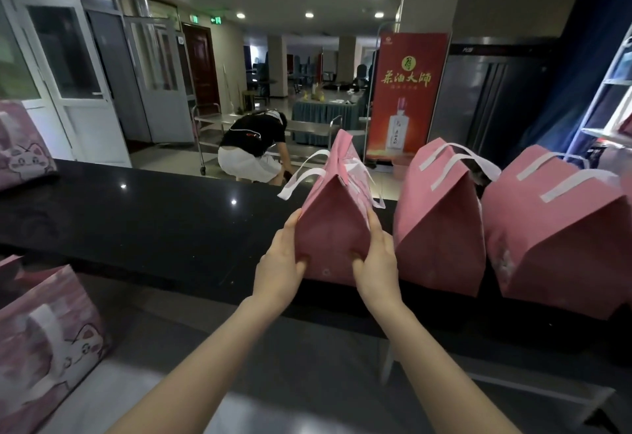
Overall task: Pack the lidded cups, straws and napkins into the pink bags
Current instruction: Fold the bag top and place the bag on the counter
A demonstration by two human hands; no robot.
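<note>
Pink bag (pixel 328 228) on black counter (pixel 154 221); fingers (pixel 292 228) of left hand (pixel 278 269) and right hand (pixel 378 262) grip its lower sides.

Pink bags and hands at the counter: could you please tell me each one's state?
Held bag, upright, top folded shut.
Middle bag, upright, top folded shut.
Right bag, upright, top folded shut.
Flat bag, lying unopened.
Left hand, gripping held bag's left side.
Right hand, gripping held bag's right side.

The red banner (pixel 407 91) carries large yellow characters 茶油大师, with a smaller line beneath too blurred to read, and the green exit sign (pixel 215 20) over the doors shows an arrow and one unclear character.
</note>
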